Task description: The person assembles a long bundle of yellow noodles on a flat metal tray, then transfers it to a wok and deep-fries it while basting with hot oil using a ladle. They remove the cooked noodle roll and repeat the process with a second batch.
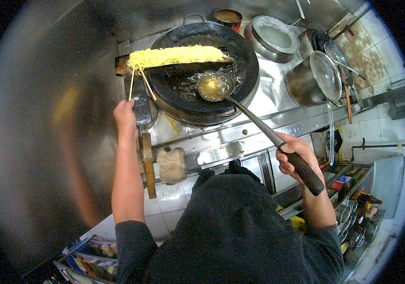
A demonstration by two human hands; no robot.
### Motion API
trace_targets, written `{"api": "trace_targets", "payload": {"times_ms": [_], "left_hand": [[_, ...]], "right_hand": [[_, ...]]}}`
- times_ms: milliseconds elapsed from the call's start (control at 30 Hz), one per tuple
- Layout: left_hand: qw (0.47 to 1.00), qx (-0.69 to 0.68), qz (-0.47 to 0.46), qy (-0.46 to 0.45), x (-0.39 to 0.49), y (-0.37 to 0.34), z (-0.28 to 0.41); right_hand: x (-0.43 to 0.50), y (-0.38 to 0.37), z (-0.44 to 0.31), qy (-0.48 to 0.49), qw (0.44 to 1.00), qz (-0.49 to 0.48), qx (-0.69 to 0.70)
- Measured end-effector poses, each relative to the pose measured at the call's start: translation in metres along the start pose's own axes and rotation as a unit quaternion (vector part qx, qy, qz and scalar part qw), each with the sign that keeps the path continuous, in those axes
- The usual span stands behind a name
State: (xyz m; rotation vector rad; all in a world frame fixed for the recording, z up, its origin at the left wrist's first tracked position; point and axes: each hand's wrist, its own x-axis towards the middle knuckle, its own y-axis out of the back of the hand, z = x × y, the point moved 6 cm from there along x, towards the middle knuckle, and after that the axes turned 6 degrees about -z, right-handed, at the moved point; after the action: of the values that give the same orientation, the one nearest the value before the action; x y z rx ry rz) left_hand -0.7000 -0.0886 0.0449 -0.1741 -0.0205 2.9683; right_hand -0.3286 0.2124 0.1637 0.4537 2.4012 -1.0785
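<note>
A long mound of yellow noodles (177, 56) lies on a dark, narrow board (121, 66) set across the far part of a black wok (202, 39). At its left end, two pale thin sticks, apparently chopsticks (148, 84), reach into the noodles and spread apart toward me. My left hand (124, 113) pinches the near end of the left stick; the other stick's near end is outside my fingers. My right hand (296, 156) grips the dark handle of a metal ladle (255, 120). Clear yellowish liquid, probably oil, fills the ladle's bowl, held low in the wok.
Behind the wok stands a round tin (228, 17), with a lidded metal pot (273, 37) beside it. Wire strainers (326, 76) rest on a tall pot (300, 83) at right. A folded cloth (171, 166) and a wooden handle (149, 170) hang over the front edge.
</note>
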Motion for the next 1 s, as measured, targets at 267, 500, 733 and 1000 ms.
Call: {"api": "trace_targets", "payload": {"times_ms": [267, 500, 733, 1000], "left_hand": [[1.0, 0.002, 0.011, 0.009, -0.017, -0.007, 0.018], [1.0, 0.016, -0.01, 0.004, -0.016, -0.008, 0.02], [1.0, 0.001, -0.015, -0.004, -0.013, -0.006, 0.014], [0.999, 0.033, 0.022, -0.027, -0.012, -0.004, 0.016]], "right_hand": [[-0.026, 0.009, -0.04, 0.024, 0.997, 0.056, -0.057], [-0.011, 0.0, -0.079, 0.079, 0.969, 0.119, -0.202], [0.02, -0.015, -0.098, 0.094, 0.962, 0.098, -0.238], [0.037, -0.059, -0.101, 0.077, 0.95, 0.036, -0.3]]}}
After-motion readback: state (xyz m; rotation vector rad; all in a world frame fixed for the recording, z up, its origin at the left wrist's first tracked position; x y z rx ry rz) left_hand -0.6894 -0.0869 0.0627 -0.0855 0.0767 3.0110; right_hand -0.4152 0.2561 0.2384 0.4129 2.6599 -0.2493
